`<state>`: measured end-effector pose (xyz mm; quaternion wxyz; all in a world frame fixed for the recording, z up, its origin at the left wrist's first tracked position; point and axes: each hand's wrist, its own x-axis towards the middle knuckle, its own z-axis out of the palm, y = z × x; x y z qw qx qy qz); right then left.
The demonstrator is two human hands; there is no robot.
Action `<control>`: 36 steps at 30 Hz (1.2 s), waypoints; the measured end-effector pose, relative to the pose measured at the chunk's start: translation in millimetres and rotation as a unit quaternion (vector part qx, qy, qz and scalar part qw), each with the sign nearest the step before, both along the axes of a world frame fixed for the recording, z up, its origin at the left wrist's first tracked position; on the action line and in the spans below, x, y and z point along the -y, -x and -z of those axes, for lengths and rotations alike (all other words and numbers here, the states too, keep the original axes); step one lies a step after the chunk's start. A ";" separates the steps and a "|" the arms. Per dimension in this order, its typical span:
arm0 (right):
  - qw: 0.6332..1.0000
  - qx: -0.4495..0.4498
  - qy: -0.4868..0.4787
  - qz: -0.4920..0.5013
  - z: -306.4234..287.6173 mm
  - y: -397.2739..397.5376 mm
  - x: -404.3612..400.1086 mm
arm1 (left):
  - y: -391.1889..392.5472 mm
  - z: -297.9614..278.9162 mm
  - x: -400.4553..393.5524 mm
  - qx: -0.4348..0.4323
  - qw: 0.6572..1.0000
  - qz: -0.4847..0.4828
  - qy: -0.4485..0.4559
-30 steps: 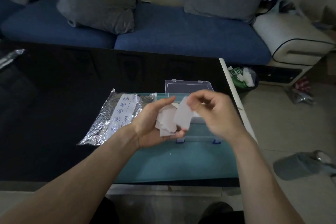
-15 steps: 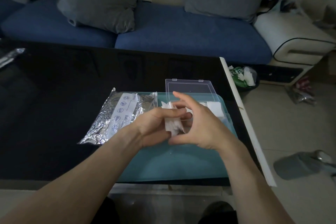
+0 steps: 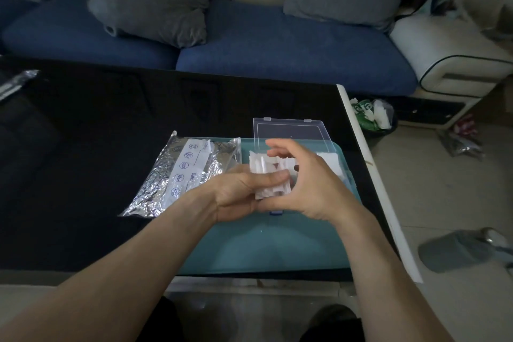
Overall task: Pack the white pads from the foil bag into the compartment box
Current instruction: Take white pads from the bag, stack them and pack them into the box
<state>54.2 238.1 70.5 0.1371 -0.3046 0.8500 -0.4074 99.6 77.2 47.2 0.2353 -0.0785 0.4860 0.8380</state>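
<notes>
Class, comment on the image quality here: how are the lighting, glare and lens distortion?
Head view: dim overall; the black table is nearly featureless; the foil bag glints; the white pads in the left hand look brightest; the wide-angle lens bows the table's white edge.

Both hands cover most of the compartment box [image 3: 288, 130], hiding its compartments. The left hand [image 3: 238, 191] conceals the lower part of the white pads [image 3: 270, 175].
</notes>
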 end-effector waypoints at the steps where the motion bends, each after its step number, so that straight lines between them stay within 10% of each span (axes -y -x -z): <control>1: 1.000 0.004 -0.004 -0.004 -0.6 -0.8 -0.2 | -0.5 0.0 0.0 -0.002 1.000 0.004 0.000; 36: 0.996 -0.065 0.006 0.053 -7.9 -1.4 -3.8 | -3.1 -9.5 -3.1 -0.067 0.994 -0.020 0.083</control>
